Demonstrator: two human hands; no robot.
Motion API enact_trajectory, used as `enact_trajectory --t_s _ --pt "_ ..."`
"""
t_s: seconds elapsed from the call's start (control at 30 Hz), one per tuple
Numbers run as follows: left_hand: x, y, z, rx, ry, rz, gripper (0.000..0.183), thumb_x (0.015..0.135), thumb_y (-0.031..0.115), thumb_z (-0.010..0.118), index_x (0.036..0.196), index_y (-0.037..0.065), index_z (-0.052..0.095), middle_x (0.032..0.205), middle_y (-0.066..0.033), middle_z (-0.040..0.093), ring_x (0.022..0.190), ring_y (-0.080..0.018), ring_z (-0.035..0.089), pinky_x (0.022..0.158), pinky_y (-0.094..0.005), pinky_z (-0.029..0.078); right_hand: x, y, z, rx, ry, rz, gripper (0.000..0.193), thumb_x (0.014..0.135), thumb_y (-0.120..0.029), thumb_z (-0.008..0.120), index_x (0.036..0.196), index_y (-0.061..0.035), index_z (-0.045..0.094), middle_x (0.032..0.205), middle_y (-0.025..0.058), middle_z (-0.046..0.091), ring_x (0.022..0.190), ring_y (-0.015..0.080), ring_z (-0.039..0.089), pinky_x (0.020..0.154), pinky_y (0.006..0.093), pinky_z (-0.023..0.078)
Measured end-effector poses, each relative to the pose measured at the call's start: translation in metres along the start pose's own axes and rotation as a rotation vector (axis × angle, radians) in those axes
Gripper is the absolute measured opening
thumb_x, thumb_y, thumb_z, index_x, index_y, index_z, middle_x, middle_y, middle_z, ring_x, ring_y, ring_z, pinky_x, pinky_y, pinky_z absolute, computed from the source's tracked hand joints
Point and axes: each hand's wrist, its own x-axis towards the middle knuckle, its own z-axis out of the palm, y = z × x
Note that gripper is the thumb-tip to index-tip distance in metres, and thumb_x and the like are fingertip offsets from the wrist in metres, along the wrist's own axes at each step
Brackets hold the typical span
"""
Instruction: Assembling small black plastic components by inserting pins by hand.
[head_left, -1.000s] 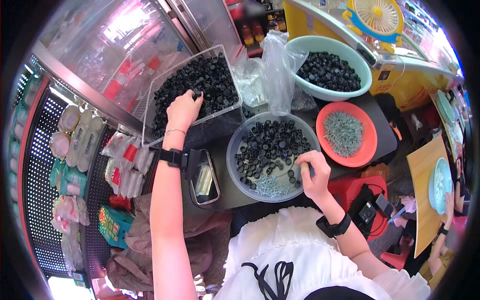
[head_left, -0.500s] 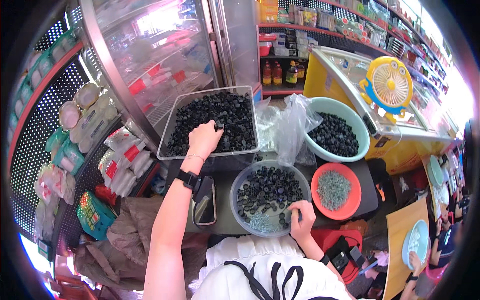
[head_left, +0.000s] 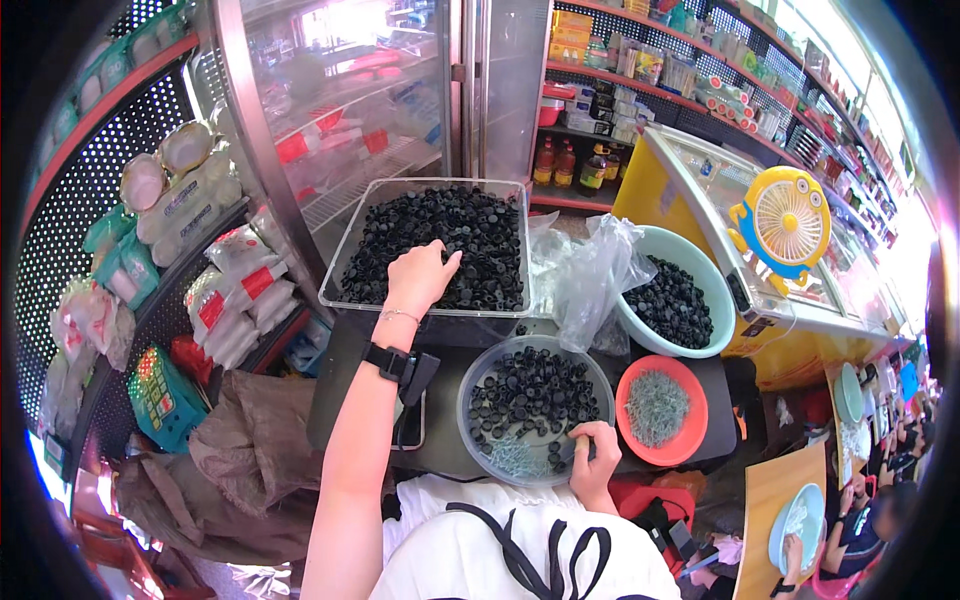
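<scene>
1. Left hand [head_left: 420, 275]: fingers spread, palm down on the black caps [head_left: 440, 225] filling the clear tray [head_left: 345, 255].
2. Right hand [head_left: 592, 455]: fingers curled at the grey bowl's [head_left: 470, 410] near rim, pinching something small; what it is cannot be told.
3. Orange dish [head_left: 695, 435]: just right of the bowl on the worktop [head_left: 335, 400].

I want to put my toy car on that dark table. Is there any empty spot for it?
Only small ones. A bare strip shows on the dark table left of the grey bowl, below the clear tray, under the left hand forearm. Right of it is crowded: grey bowl, orange dish, pale green bowl and plastic bag sit close together.
</scene>
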Motion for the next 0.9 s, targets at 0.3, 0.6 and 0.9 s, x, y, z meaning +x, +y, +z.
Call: enact_trajectory --t_s 0.3,0.6,0.9 --pt "-0.006 0.0 0.006 -0.012 0.069 0.002 0.044 0.096 0.051 0.058 0.099 0.008 0.07 0.092 -0.015 0.074 0.087 -0.0343 0.073 0.078 -0.0472 0.058 -0.003 0.0 -0.001 -0.009 -0.023 -0.006 0.01 0.079 0.004 0.057 0.082 -0.0036 0.061 0.08 0.0112 0.064 0.074 0.0311 0.059 0.072 0.0388 0.043" --pt "-0.003 -0.001 0.006 -0.003 0.038 0.018 0.046 0.097 0.051 0.056 0.1 0.008 0.069 0.092 -0.0176 0.074 0.088 -0.0365 0.072 0.076 -0.0489 0.058 0.001 -0.002 0.0 -0.011 -0.029 -0.005 0.009 0.079 0.004 0.057 0.082 -0.0037 0.06 0.079 0.0111 0.063 0.074 0.0311 0.059 0.071 0.0387 0.042" --pt "-0.008 0.01 -0.002 -0.084 0.154 0.05 0.047 0.098 0.052 0.055 0.099 0.006 0.067 0.087 -0.0215 0.073 0.084 -0.042 0.071 0.074 -0.0513 0.057 -0.005 0.001 -0.004 0.0 0.0 -0.005 0.009 0.078 0.004 0.056 0.082 -0.0035 0.06 0.08 0.012 0.063 0.076 0.0318 0.059 0.071 0.0394 0.043"
